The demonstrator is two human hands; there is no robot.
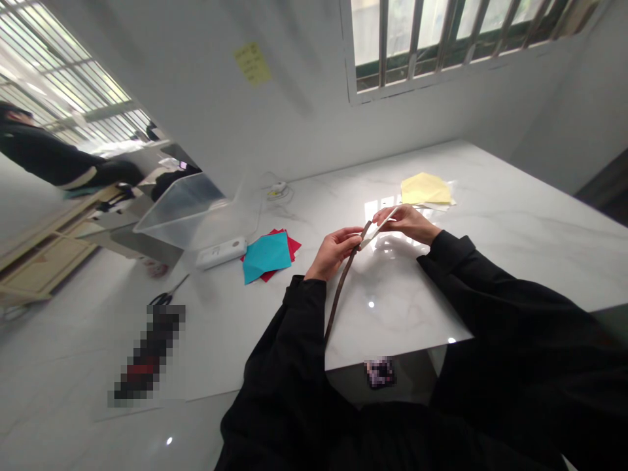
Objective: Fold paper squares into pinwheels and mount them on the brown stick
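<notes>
My left hand (333, 253) grips a long, narrow brown strip (342, 281), which hangs down toward the table's near edge. Its upper end meets a white paper strip (380, 226), and my right hand (407, 222) pinches the far end of that white piece. Both hands are held just above the white marble table (515, 219). Nearest my right hand, beyond it, lie pale yellow paper sheets (426, 190). A teal paper square (267, 257) rests on red paper (293, 247) to the left of my left hand.
A clear plastic box (181, 210) lies tilted at the far left of the table, near a white device (220, 253). Black-handled scissors (169, 294) and a pixelated object (147, 356) lie nearer me. A seated person (49, 157) is at left.
</notes>
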